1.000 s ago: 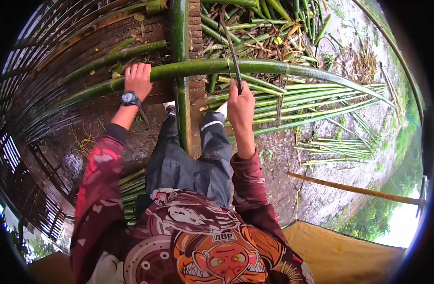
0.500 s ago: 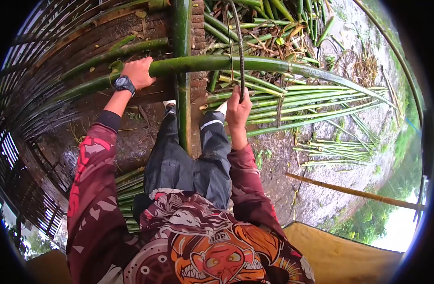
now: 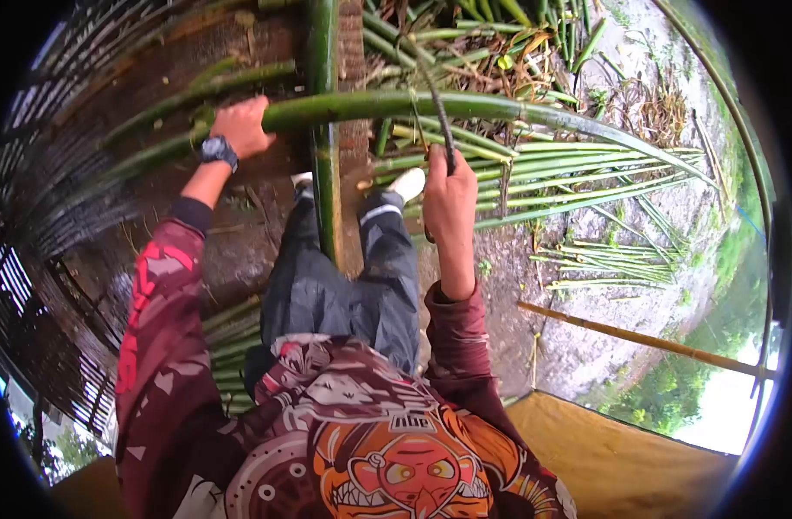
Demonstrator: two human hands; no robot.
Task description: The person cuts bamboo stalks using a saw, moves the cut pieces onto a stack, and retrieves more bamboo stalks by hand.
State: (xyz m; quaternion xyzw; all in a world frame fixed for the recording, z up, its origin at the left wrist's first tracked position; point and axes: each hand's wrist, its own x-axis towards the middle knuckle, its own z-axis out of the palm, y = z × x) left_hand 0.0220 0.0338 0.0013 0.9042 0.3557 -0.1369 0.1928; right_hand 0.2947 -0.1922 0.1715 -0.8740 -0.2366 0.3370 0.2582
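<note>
A long green bamboo pole runs left to right in front of me, resting across a second, thicker bamboo pole. My left hand, with a watch on the wrist, is closed over the long pole left of the crossing. My right hand grips what looks like a bow saw, a dark curved frame with a thin strip beside it. The saw lies across the long pole, right of the crossing. Its handle is mostly hidden in my fist, and whether the blade has entered the bamboo I cannot tell.
Several cut bamboo poles lie on the ground at right, with a smaller bundle nearer. Leafy debris is heaped at the back. A slatted bamboo structure stands left. A thin pole and tan tarp are lower right.
My right hand has come slightly nearer to me and to the right, and the saw has tilted with it. My left hand stays on the bamboo pole, shifted slightly in view.
</note>
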